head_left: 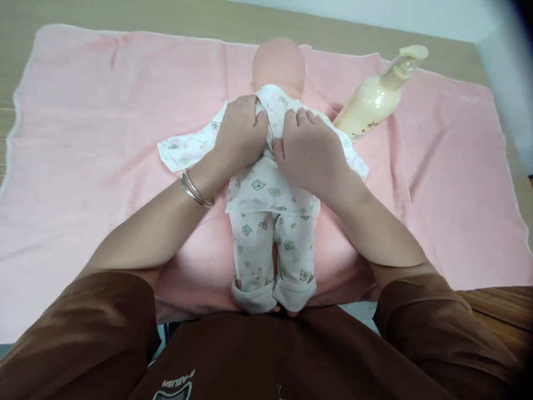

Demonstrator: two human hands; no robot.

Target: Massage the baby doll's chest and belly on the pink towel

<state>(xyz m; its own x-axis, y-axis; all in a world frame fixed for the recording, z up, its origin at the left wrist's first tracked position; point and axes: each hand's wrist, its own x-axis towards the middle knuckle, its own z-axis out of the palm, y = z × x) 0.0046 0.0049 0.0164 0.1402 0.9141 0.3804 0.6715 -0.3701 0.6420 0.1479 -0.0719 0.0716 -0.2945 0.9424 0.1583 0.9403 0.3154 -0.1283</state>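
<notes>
A baby doll (pixel 278 62) lies on a pink towel (pixel 95 111), head away from me, dressed in a white printed top and trousers (pixel 272 239). My left hand (pixel 239 133) rests on the doll's upper body, its fingers curled over a fold of the top near the neck. My right hand (pixel 310 147) lies beside it on the other side of the chest, fingers bent and pressing on the cloth. The thumbs nearly meet at the middle. A silver bangle (pixel 195 191) sits on my left wrist.
A cream lotion bottle (pixel 375 100) with a pump top lies tilted on the towel just right of the doll's shoulder. The towel covers a wooden table (pixel 125 16). My brown sleeves fill the lower part of the view.
</notes>
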